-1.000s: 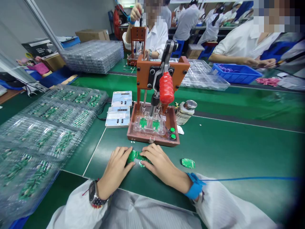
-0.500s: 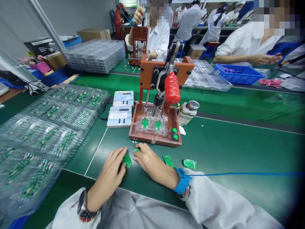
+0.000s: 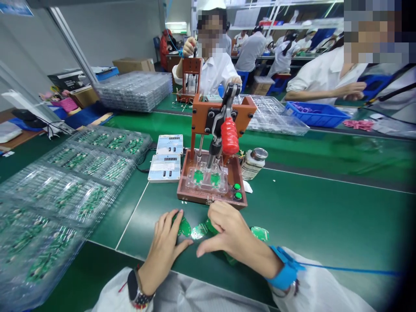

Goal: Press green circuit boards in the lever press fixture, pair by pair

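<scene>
My left hand [image 3: 166, 239] lies low over the table, fingers stretched and thumb apart, its fingertips on or beside a green circuit board [image 3: 184, 226]. Just right of it is another small board [image 3: 199, 231]. My right hand [image 3: 230, 227] hovers over more boards, thumb stretched out and fingers bent down; it partly covers one green board [image 3: 212, 226]. A further board [image 3: 260, 234] rests beyond my right wrist. Behind the hands stands a toggle-clamp test fixture [image 3: 211, 197] with a red handle [image 3: 229, 135]; two green boards sit under its clear plate.
Clear trays of boards [image 3: 71, 190] fill the left side. Two meter boxes [image 3: 164, 168] and a white-labelled bottle [image 3: 254, 164] flank the fixture. A blue cord [image 3: 344, 268] runs from my right wrist. Co-workers sit opposite, near a blue bin [image 3: 316, 115].
My right hand has moved right, away from the left hand, and its thumb has spread. My left hand has shifted slightly right. Boards between the hands lie differently; the camera view has tilted up.
</scene>
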Tool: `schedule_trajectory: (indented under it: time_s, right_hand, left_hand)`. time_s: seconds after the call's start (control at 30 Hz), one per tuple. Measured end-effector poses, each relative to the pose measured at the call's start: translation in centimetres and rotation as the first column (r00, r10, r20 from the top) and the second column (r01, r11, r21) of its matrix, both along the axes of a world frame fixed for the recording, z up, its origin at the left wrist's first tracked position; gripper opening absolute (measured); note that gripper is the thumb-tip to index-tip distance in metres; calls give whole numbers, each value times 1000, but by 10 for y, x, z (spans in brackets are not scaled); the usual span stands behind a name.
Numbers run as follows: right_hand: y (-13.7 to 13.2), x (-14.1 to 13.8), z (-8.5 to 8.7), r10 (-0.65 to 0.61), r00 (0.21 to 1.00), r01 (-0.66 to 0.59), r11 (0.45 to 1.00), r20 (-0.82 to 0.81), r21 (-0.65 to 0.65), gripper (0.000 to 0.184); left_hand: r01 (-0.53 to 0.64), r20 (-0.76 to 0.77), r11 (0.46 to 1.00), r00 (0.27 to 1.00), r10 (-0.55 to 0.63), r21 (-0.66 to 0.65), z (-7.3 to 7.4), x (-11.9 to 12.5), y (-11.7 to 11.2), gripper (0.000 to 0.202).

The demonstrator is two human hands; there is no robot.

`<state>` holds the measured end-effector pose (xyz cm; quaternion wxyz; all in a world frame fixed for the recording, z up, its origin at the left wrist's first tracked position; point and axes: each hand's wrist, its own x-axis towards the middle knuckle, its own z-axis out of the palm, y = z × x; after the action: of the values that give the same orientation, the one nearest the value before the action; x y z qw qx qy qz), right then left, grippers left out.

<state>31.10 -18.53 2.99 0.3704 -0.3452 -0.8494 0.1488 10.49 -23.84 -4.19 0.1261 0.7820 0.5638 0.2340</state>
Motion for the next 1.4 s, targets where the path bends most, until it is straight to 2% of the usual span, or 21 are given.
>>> schedule_trajectory:
  time_s: [0.17,0.33,0.47,0.63,0.8,0.87,0.97,1.07,1.13,1.23,1.3,1.4]
  right_hand:
    - [-2,14,4,-89,996,88,985,5,146,70]
    - [-10,20,2,-75,997,77,986,-14,148,69]
    - [-14,22,7,-76,995,87,973,-58,214,64]
    - [-18,22,24,-14,997,30,974,-72,226,62]
    - [-28,22,52,26,997,-10,980,-78,200,60]
    - [-27,22,62,51,989,-16,969,-136,247,59]
    - [-15,23,73,54,959,45,940,-280,338,55]
    - [8,23,83,20,933,126,918,-359,377,39]
    - [26,21,89,21,920,161,890,-392,426,37]
    - [49,14,97,-3,945,171,857,-327,487,43]
    - [59,9,100,-44,967,168,848,-249,502,40]
    - [68,3,101,-62,970,172,855,-233,490,33]
  left_hand:
    - [-32,-8,999,999,32,12,-4,3,5,69]
    - [-19,92,1000,996,20,-10,-2,1,8,59]
    - [6,138,999,990,-1,-39,3,1,11,52]
    - [0,181,999,983,9,-49,4,0,14,45]
    - [-7,216,998,976,21,-65,2,-1,14,44]
    - [-18,226,998,974,32,-64,2,-1,13,44]
    - [-31,238,998,970,44,-58,2,-1,12,46]
    - [-46,239,997,969,57,-54,2,-1,12,48]
    - [-52,239,997,969,63,-52,2,-2,11,49]
    - [-41,251,998,967,52,-51,1,-2,11,51]
    - [-42,263,998,963,55,-56,0,-2,10,50]
    - [-43,277,995,959,66,-88,2,-2,10,47]
